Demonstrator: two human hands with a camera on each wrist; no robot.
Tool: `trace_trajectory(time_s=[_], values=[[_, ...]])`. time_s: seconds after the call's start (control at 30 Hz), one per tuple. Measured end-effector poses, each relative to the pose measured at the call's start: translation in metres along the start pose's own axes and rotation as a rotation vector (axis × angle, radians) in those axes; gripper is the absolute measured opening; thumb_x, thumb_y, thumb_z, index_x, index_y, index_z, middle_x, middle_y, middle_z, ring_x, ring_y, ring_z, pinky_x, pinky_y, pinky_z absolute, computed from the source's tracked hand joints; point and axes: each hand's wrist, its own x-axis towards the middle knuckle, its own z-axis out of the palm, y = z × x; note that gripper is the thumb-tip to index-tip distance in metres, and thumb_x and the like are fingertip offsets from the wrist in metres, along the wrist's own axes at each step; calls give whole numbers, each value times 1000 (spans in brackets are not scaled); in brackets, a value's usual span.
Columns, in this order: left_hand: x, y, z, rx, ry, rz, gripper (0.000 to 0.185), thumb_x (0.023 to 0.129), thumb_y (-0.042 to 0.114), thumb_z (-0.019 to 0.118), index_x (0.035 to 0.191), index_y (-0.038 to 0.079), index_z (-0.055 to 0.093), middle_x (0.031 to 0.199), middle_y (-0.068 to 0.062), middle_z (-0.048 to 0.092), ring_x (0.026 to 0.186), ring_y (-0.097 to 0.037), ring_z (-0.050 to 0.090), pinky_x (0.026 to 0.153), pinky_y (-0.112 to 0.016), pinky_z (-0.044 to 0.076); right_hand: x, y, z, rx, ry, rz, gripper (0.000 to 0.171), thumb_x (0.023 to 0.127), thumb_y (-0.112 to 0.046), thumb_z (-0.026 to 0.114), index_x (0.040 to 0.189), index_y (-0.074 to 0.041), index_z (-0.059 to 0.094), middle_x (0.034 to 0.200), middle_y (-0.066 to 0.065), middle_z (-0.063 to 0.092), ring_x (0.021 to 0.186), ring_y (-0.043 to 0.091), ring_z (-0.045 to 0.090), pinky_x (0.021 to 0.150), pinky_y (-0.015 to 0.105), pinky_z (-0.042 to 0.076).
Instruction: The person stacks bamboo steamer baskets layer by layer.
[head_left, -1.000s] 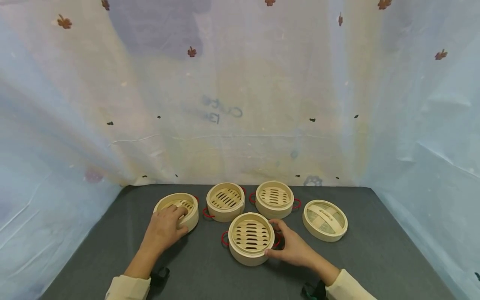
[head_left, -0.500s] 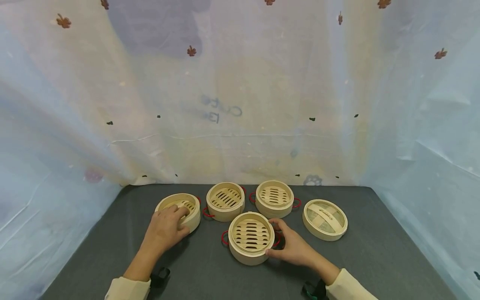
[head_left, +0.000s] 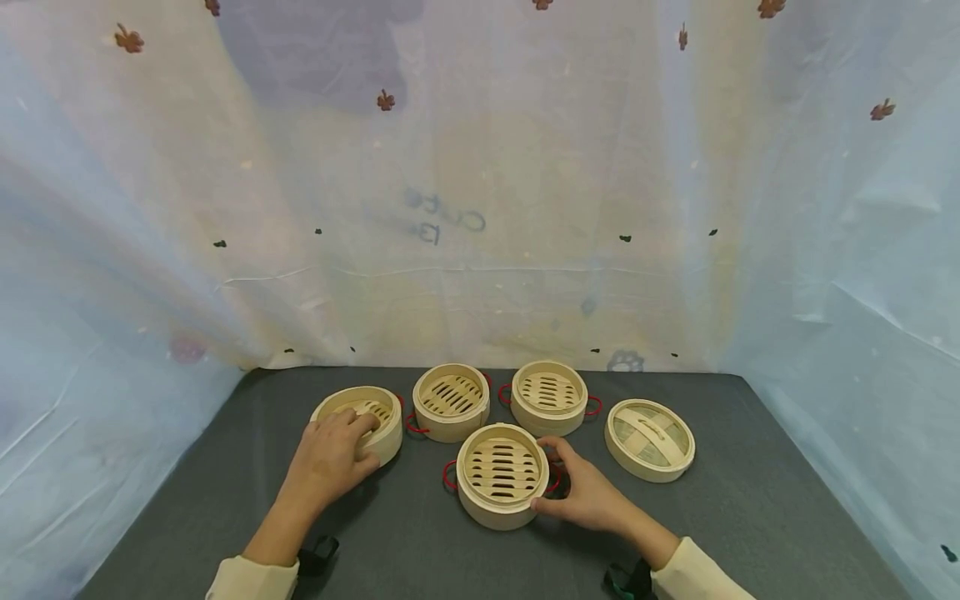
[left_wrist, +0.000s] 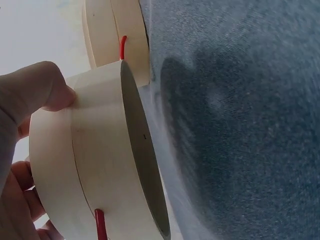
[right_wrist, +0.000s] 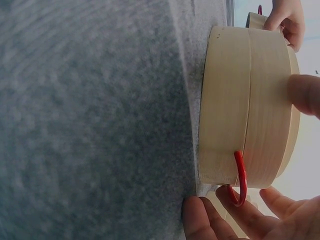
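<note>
Several small bamboo steamer baskets with red wire handles stand on a dark grey mat (head_left: 420, 550). My left hand (head_left: 332, 454) grips the left basket (head_left: 372, 407), fingers over its near rim; in the left wrist view the thumb (left_wrist: 35, 90) presses on its wall (left_wrist: 100, 165). My right hand (head_left: 581, 492) holds the front basket (head_left: 499, 475) by its right side. In the right wrist view the thumb (right_wrist: 305, 92) and fingers (right_wrist: 212, 220) lie round that basket (right_wrist: 247, 105), near its red handle (right_wrist: 240, 177).
Two more baskets (head_left: 452, 402) (head_left: 549, 397) stand behind, close to the ones held. A woven bamboo lid (head_left: 649, 439) lies at the right. Pale plastic sheeting (head_left: 480, 208) closes off the back and both sides of the mat.
</note>
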Motion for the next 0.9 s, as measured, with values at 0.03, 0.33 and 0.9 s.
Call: trace_trajectory(time_s=[0.03, 0.33, 0.9], values=[[0, 1, -1, -3, -5, -3, 32, 65, 21, 75, 96, 23, 67, 75, 4, 53, 63, -12, 45, 59, -33, 31, 0, 0, 0, 2, -1, 1, 82, 78, -38, 78, 143, -16, 34, 122, 13, 58, 115, 35, 59, 87, 53, 49], [0, 8, -8, 3, -1, 16, 32, 65, 21, 74, 95, 24, 66, 76, 4, 52, 64, -11, 44, 59, -33, 31, -1, -4, -1, 9, 2, -7, 81, 78, -36, 78, 143, -13, 35, 123, 15, 57, 114, 37, 58, 88, 55, 48], [1, 22, -21, -7, 56, 76, 31, 66, 21, 74, 96, 24, 68, 76, 6, 50, 64, -10, 42, 59, -29, 29, 0, 1, 0, 17, 12, -4, 81, 77, -36, 79, 142, -17, 36, 126, 17, 57, 115, 39, 58, 87, 56, 49]])
